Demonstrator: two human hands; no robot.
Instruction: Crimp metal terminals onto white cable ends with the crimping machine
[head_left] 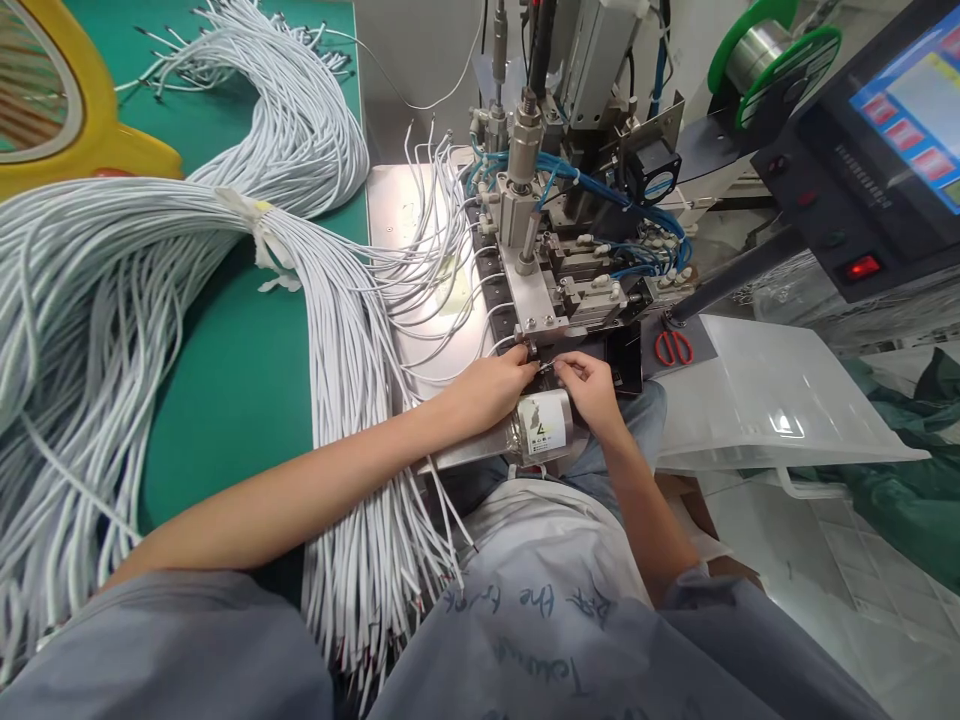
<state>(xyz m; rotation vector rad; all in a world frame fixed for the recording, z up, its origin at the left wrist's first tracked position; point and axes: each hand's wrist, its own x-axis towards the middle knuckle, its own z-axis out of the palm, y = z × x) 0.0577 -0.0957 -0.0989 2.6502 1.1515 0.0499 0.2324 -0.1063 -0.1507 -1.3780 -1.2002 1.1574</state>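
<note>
— What does the bench look like?

— A green mat (225, 400) covers it, buried under a big taped bundle of white cables (112, 330) that spills over the front edge. A steel plate (409, 260) sits beside the mat, under a machine (540, 200) with blue hoses.

— And the hands?

— Both meet at the machine's front edge. The left hand (491, 385) and right hand (592, 385) each pinch a small dark piece (546, 367) between them; what it is, I cannot tell.

— Anything else around?

— Red scissors (673, 346) by a clear tray (780, 400), a touchscreen (911, 110), a green spool (780, 55), tiled floor (825, 580).
</note>
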